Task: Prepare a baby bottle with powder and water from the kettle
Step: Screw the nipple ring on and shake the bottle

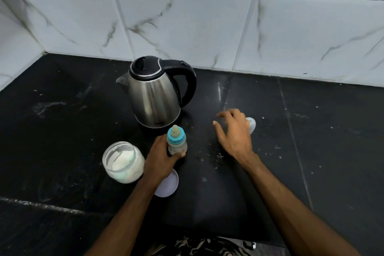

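Note:
A small baby bottle (177, 141) with a blue collar and a teat on top stands upright on the black counter, and my left hand (161, 157) is wrapped around its lower body. Behind it stands a steel kettle (154, 95) with a black lid and handle, spout pointing left. An open glass jar (122, 162) of white powder sits left of my left hand. My right hand (234, 131) hovers with fingers spread, right of the bottle, just beside a clear bottle cap (251, 124) lying on the counter and partly hidden by the hand.
A round white lid (169, 184) lies on the counter under my left wrist. The black stone counter (311, 141) carries scattered white specks. A marbled tile wall (187, 27) rises behind the kettle and on the left.

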